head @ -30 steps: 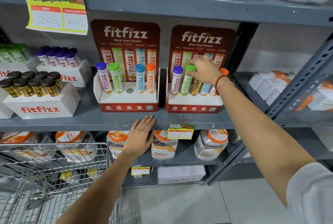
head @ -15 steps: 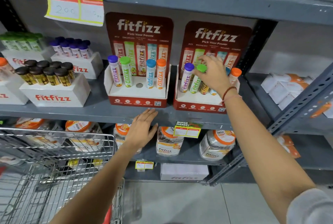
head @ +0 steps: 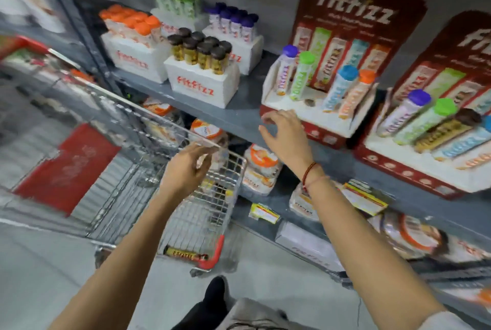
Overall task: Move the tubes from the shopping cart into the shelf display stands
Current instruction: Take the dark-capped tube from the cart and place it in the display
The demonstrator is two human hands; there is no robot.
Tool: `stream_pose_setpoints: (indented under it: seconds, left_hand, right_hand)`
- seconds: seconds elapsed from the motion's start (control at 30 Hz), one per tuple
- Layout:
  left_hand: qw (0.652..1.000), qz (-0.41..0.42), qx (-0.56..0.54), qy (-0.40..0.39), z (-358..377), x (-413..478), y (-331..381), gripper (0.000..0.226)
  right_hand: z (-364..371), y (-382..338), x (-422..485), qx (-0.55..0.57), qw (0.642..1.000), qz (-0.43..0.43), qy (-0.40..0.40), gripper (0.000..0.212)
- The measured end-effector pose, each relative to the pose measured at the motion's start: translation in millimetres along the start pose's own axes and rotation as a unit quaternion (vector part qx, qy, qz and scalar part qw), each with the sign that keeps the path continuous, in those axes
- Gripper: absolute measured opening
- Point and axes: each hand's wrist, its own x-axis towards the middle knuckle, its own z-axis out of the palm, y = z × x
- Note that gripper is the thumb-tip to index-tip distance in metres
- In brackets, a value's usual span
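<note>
head | both grips empty, open: left hand (head: pixel 186 170), right hand (head: pixel 287 135) | tube (head: pixel 186 257) below in cart (head: pixel 212 212)

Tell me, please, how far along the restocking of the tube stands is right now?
Nearly done. The right stand looks full, brown-capped tube included. The left stand holds four tubes with an empty middle hole. Both the left hand and right hand are empty. One brown tube lies in the cart, apparently for that hole.

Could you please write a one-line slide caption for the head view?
Both empty hands, left and right, move between the shopping cart and the red display stand with one vacant slot.
</note>
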Motion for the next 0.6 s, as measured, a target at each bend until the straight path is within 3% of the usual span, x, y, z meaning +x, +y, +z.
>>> stream_pose_setpoints:
  seconds: [0.17, 0.3, 0.47, 0.6]
  left_hand:
    - [0.994, -0.105, 0.022, -0.010, -23, -58, -53, 0.036]
    - [0.980, -0.188, 0.061, -0.007, -30, -95, -79, 0.031]
    - [0.969, -0.228, 0.091, -0.011, -26, -126, -100, 0.020]
    - [0.958, -0.265, 0.102, -0.038, -11, -141, -116, 0.028]
  right_hand:
    - [84, -40, -13, 0.032, 0.989, -0.039, -0.136, 0.021]
    - [143, -62, -31, 0.046, 0.966, -0.039, -0.253, 0.019]
    - [217, -74, -57, 0.029, 0.911, -0.045, -0.410, 0.012]
    - [290, -61, -89, -0.015, 0.850, -0.044, -0.525, 0.002]
